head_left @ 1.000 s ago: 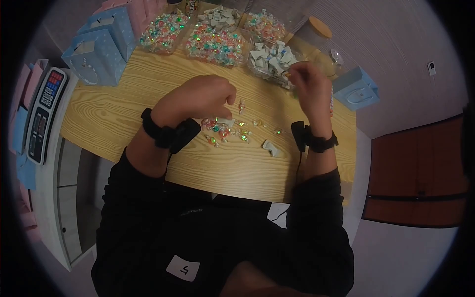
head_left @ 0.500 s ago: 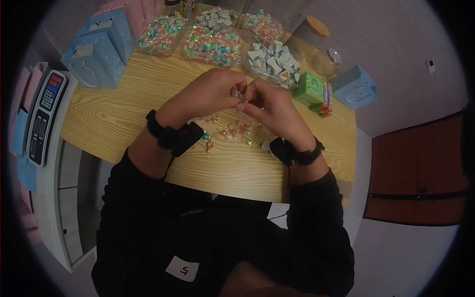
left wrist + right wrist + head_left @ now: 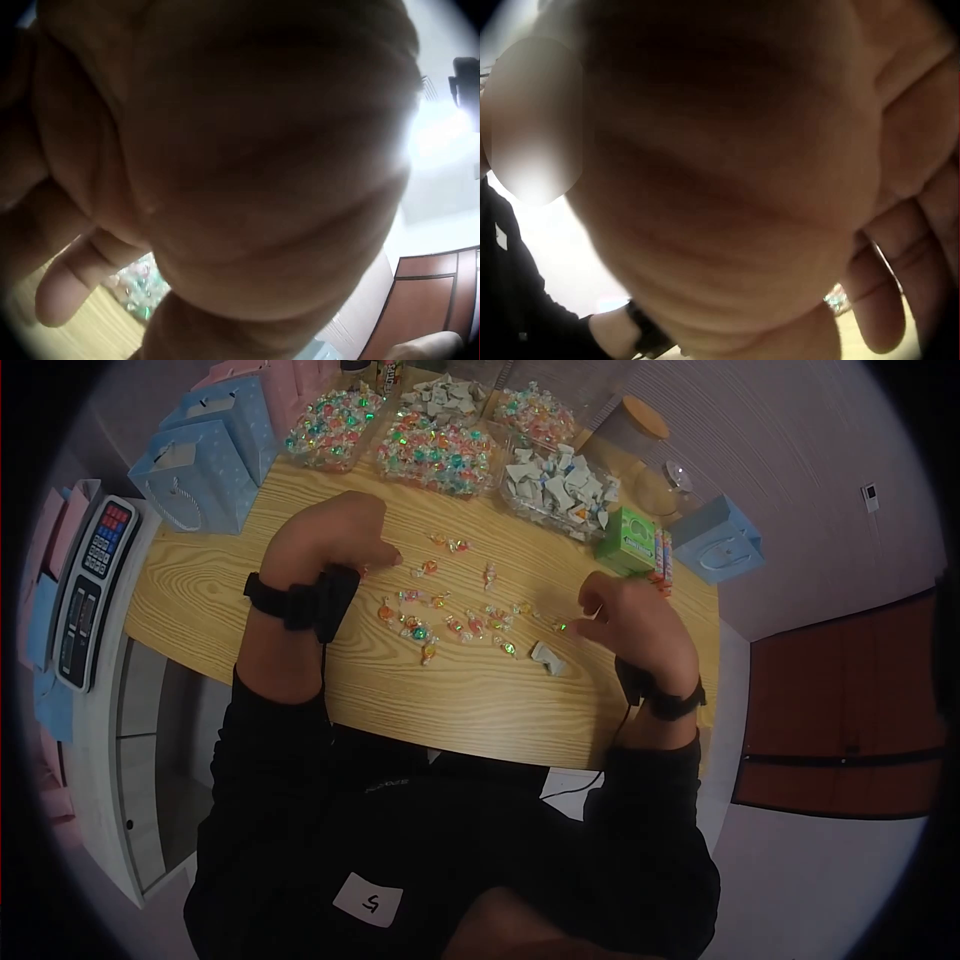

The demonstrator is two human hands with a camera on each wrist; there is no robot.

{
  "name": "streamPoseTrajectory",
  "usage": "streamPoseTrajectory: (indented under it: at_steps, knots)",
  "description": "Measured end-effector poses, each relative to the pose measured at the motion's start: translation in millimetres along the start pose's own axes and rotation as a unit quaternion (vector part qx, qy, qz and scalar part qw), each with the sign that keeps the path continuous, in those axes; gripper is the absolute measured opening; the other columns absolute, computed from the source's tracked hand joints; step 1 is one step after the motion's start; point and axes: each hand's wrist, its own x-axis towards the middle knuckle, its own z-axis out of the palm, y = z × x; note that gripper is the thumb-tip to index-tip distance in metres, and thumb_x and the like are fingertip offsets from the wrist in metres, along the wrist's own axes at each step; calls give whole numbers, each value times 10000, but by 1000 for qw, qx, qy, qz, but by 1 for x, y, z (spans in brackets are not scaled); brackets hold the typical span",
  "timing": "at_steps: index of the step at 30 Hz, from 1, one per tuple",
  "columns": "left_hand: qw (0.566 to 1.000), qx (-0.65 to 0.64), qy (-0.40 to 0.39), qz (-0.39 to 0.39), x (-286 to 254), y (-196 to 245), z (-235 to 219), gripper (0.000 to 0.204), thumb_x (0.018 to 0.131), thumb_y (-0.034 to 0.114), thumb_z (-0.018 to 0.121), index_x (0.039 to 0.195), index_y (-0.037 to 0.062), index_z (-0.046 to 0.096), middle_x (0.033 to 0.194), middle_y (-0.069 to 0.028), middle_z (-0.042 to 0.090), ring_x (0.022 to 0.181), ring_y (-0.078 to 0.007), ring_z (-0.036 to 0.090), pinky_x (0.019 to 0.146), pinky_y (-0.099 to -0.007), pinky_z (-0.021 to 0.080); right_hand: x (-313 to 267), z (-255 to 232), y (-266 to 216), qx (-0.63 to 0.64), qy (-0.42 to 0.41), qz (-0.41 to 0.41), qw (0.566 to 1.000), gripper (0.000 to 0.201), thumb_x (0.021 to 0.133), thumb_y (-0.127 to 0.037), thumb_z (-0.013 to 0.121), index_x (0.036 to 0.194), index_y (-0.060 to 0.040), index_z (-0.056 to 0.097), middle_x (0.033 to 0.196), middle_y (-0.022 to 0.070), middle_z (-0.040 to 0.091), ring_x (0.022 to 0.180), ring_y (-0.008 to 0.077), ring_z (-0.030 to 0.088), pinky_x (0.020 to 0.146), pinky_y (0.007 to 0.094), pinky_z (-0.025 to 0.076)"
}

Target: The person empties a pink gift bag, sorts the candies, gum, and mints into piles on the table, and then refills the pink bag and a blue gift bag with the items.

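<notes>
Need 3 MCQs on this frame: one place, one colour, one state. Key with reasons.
1. Where does the small green carton stand?
A. by the tray of grey-white wrapped pieces
B. beside the scale
C. at the table's near edge

2. What colour is the paper gift bag at far right?
A. pink
B. light blue
C. yellow

3. How do the loose wrapped candies lie?
A. stacked
B. bagged
C. scattered on the wooden table

Key: 1 A, carton sits just right of that tray; 2 B, the bag is light blue; 3 C, they are spread between the left hand and right hand.

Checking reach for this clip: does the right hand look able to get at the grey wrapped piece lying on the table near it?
Probably yes. The right hand sits just beside the grey wrapped piece, with only bare wooden table between them.
</notes>
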Motion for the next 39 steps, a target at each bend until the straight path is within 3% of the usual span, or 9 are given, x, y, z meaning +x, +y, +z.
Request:
streamPoseTrajectory:
  at_steps: [7, 12, 14, 18, 20, 22, 24, 28, 39]
  knots:
    - [985, -51, -153, 65, 15, 26, 25, 276, 794, 160, 751, 808, 35, 505, 631, -70, 600, 540, -150, 624, 445, -291, 469, 0, 38, -6, -68, -144, -61, 985, 275, 720, -186, 758, 897, -41, 606, 771, 119, 664, 722, 317, 644, 645, 387, 491]
    - [987, -127, -91, 37, 13, 28, 22, 229, 824, 125, 720, 831, 32, 511, 642, -57, 582, 507, -147, 595, 450, -289, 469, 14, 25, -3, -51, -61, -86, 993, 156, 776, -126, 641, 868, -12, 587, 758, 187, 637, 743, 385, 619, 644, 460, 479]
    - [982, -49, 89, 161, 24, 20, 32, 231, 804, 116, 731, 846, 32, 520, 657, -47, 565, 561, -159, 596, 537, -308, 502, 26, 13, 3, 10, 67, -89, 994, 137, 795, -103, 642, 879, -5, 596, 776, 187, 654, 723, 359, 643, 640, 425, 503]
    - [966, -22, 136, 219, 33, 20, 43, 227, 772, 88, 739, 898, 18, 564, 775, -73, 576, 739, -193, 618, 680, -332, 507, 65, -4, 26, 86, 271, -48, 958, 202, 833, -107, 714, 948, 16, 603, 818, 115, 677, 706, 222, 653, 645, 326, 512]
    - [943, -49, 157, 289, 39, 13, 53, 266, 753, 127, 750, 967, 39, 619, 956, -136, 608, 922, -319, 606, 798, -386, 492, 66, -6, 34, 55, 293, -52, 953, 230, 803, -98, 735, 952, 15, 603, 833, 132, 677, 744, 260, 662, 660, 350, 513]
    - [948, -35, 134, 287, 42, 13, 53, 274, 755, 126, 747, 990, 47, 629, 986, -139, 598, 938, -317, 602, 807, -389, 489, 60, -12, 35, 24, 308, -55, 950, 261, 774, -89, 757, 957, 15, 602, 849, 149, 676, 783, 297, 670, 674, 373, 515]
    - [954, -25, 105, 281, 42, 12, 56, 284, 757, 125, 744, 1012, 55, 640, 1015, -143, 588, 954, -314, 598, 816, -392, 485, 42, -15, 31, -3, 80, -25, 996, 378, 751, -127, 785, 1064, -10, 610, 910, 119, 684, 767, 234, 666, 677, 335, 516]
    - [958, -18, 70, 278, 47, 10, 57, 230, 750, 103, 735, 963, 58, 658, 933, -129, 592, 901, -302, 609, 778, -386, 492, 30, 6, 20, -1, -141, -21, 990, 528, 649, -129, 848, 1104, -25, 600, 902, 107, 677, 796, 234, 658, 712, 324, 519]
    - [964, 1, 45, 262, 41, 15, 52, 162, 745, 41, 729, 895, 35, 667, 831, -83, 580, 792, -232, 599, 712, -336, 480, 80, 52, -19, 149, -149, -47, 976, 610, 663, -64, 830, 1197, -1, 542, 889, 98, 632, 801, 222, 627, 682, 322, 515]
